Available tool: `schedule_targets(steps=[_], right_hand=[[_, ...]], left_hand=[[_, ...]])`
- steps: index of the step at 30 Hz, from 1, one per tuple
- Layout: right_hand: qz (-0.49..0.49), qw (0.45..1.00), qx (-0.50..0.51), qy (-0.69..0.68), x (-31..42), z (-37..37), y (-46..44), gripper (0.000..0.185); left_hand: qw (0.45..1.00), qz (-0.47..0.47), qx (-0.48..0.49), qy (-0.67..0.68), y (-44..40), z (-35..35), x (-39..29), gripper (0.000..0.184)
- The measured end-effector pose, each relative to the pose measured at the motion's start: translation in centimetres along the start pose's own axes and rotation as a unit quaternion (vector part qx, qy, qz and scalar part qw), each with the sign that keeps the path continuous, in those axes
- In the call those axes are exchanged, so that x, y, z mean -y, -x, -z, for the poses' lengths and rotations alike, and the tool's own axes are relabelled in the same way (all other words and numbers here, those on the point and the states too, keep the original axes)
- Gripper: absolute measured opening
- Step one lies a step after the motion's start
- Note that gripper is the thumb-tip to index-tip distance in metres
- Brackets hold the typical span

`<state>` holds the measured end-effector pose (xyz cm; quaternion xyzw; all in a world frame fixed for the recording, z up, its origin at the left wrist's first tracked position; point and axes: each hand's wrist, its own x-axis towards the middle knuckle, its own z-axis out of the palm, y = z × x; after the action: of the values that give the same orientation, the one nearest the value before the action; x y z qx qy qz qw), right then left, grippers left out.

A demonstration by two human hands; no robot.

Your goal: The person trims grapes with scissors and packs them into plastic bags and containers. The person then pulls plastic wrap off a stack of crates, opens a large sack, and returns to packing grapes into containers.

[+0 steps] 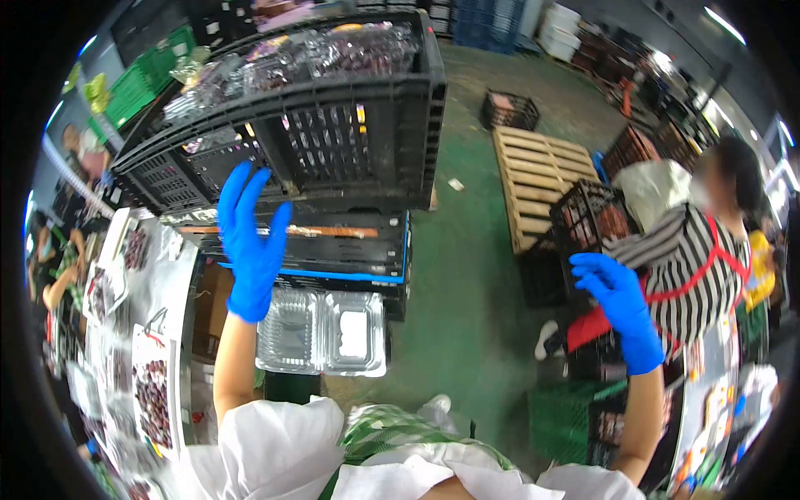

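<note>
Green floor [467,283] runs down the middle of the workroom, with a wooden pallet [546,179] at two o'clock and a co-worker in a striped top [696,267] at three. Towards eight o'clock, a table [179,287] carries trays of dark fruit [154,400].

Both our hands wear blue gloves. At nine o'clock our left hand [254,242] is raised, fingers spread and thumb well out, with nothing in it; it overlaps the black crate [392,150], and we cannot tell whether they touch. Our right hand [619,308], just past three, is loosely curled, apparently holding nothing.

That crate sits at eleven o'clock, filled with clear packs [358,54] of dark fruit. We judge it heavy and stiff, best gripped under the rim at opposite ends; its packs look slick and easily bruised, so we would support them from beneath. At seven o'clock, the clear plastic containers [287,333] seem light and crushable, best pinched gently by their edges.
</note>
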<state>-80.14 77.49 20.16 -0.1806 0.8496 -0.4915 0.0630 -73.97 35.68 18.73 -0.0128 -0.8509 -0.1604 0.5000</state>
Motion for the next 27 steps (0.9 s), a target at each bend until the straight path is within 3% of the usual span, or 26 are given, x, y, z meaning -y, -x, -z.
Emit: schedule_targets(steps=[4, 6, 10, 16, 18, 19, 21, 23, 24, 25, 27], right_hand=[[0.018, 0.992, 0.05, -0.118, -3.5, -0.3, -9.0, 0.02], [0.036, 0.988, 0.071, -0.136, -5.0, -0.1, -14.2, 0.02], [0.068, 0.982, 0.118, -0.127, -6.5, 0.9, -23.9, 0.021], [0.013, 0.981, 0.151, -0.123, -8.9, 4.7, -36.9, 0.023], [0.007, 0.977, 0.162, -0.139, -10.5, 4.7, -41.2, 0.024], [0.008, 0.973, 0.179, -0.148, -11.3, 4.5, -43.3, 0.024], [0.032, 0.963, 0.224, -0.149, -14.3, 3.8, -49.0, 0.025], [0.021, 0.956, 0.26, -0.131, -19.0, 2.8, -55.8, 0.025], [0.01, 0.953, 0.278, -0.117, -19.6, 2.5, -58.5, 0.025], [0.008, 0.95, 0.29, -0.114, -19.6, 2.2, -61.2, 0.024], [0.011, 0.944, 0.313, -0.102, -20.0, 1.9, -66.6, 0.023]], left_hand=[[0.994, -0.099, -0.028, -0.037, -8.0, -4.3, -4.1, 0.051], [0.987, -0.069, -0.048, -0.134, -9.3, -7.6, -4.1, 0.051], [0.982, -0.057, -0.116, -0.14, -9.8, -10.0, -2.8, 0.054], [0.971, -0.019, -0.187, -0.148, -9.5, -11.2, -1.9, 0.054], [0.959, 0.041, -0.169, -0.224, -9.6, -10.9, -2.1, 0.052], [0.967, 0.012, -0.15, -0.206, -10.3, -10.6, -2.7, 0.05], [0.974, 0.068, -0.107, -0.19, -9.9, -9.1, -2.7, 0.052], [0.98, 0.128, -0.053, -0.142, -11.1, -8.1, -4.5, 0.037], [0.935, 0.275, -0.197, -0.107, -10.7, -8.3, -4.9, 0.029], [0.9, 0.317, -0.288, -0.074, -11.1, -8.3, -5.3, 0.028], [0.88, 0.359, -0.253, -0.183, -17.5, -7.8, -6.1, 0.027]])
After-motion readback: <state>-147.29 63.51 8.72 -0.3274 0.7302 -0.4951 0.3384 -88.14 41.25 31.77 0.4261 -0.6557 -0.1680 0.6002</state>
